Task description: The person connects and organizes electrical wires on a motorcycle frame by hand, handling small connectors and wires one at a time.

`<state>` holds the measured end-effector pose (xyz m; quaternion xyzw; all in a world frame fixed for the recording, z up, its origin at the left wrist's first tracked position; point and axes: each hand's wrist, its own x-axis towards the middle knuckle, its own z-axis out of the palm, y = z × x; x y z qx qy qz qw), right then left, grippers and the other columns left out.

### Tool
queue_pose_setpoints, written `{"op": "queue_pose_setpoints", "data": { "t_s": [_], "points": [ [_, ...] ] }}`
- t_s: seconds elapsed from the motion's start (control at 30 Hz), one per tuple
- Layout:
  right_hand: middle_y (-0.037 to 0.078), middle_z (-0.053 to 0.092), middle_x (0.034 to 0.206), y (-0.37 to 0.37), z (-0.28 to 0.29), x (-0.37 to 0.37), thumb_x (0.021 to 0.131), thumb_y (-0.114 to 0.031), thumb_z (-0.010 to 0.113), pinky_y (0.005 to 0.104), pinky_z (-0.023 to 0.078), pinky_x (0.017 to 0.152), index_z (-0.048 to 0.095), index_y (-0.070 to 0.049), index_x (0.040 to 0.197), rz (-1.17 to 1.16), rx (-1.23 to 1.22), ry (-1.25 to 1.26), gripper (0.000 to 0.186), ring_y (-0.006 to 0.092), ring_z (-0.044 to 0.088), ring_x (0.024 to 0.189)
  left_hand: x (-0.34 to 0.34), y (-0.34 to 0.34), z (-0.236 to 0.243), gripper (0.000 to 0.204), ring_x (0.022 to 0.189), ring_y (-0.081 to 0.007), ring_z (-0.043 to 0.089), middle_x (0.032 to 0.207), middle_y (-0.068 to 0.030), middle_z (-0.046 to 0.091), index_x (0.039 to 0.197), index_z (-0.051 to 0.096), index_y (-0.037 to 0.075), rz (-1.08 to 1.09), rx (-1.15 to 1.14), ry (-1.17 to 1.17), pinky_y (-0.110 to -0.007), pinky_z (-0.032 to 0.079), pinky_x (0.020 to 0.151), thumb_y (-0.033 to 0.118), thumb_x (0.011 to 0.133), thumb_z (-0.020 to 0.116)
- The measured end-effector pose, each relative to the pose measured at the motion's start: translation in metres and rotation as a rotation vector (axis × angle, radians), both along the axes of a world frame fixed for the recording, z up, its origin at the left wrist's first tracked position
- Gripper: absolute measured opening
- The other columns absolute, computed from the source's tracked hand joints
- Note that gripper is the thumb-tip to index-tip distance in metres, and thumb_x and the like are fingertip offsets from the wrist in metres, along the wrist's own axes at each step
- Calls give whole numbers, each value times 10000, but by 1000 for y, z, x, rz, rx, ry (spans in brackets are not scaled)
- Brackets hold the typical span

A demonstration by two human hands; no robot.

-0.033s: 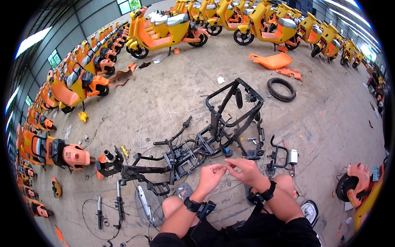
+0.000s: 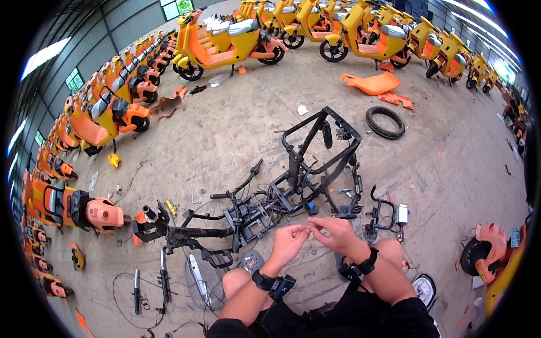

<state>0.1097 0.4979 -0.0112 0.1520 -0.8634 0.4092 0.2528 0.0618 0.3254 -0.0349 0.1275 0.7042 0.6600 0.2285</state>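
A concrete floor (image 2: pixel 225 141) spreads through a metal-walled shed (image 2: pixel 127 25). On it, just beyond the left hand (image 2: pixel 288 243) and right hand (image 2: pixel 336 235), sits a black scooter frame (image 2: pixel 203 232), its long axis slanting from the rack (image 2: pixel 342 123) at upper right to the steering tube (image 2: pixel 149 212) at lower left. The fingertips (image 2: pixel 305 228) meet; whether they pinch anything, I cannot tell. A tire (image 2: pixel 389 135) lies beyond.
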Motion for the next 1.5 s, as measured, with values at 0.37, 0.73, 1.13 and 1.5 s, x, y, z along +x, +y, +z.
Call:
{"op": "queue_pose_setpoints", "data": {
  "t_s": [0.37, 0.73, 1.13, 1.5],
  "points": [
    [129, 716, 917, 2, -5, -2, 820, -46, 690, 322, 558, 685, 708, -28, 1032, -11, -10, 34, 213, 257, 699, 769, 1, 2, 6, 149, 548, 14, 396, 660, 84, 578, 1000, 725, -17, -6, 52, -28, -184, 280, 481, 77, 913, 651],
    [122, 710, 904, -1, -1, 3, 842, -55, 684, 332, 552, 686, 704, -34, 1019, -10, -65, 27, 179, 266, 692, 774, 2, -1, 4, 155, 487, 11, 359, 598, 105, 514, 992, 727, 5, 11, 70, -12, -195, 238, 443, 123, 921, 656],
    [122, 678, 916, 0, -35, -2, 815, -85, 632, 353, 556, 712, 652, -8, 1107, -25, 148, 194, 303, 282, 675, 820, 0, -2, 18, 182, 465, -4, 381, 610, 76, 507, 1009, 717, -5, 6, -72, -154, -203, 255, 405, 133, 948, 614],
    [124, 666, 906, -1, -29, 4, 876, -99, 603, 387, 528, 655, 640, 5, 1065, -29, -73, 88, 219, 304, 654, 797, -3, 4, 1, 159, 555, -127, 507, 654, -42, 573, 944, 663, -20, -53, 225, -393, -266, 423, 569, 77, 946, 537]
  ]
}}
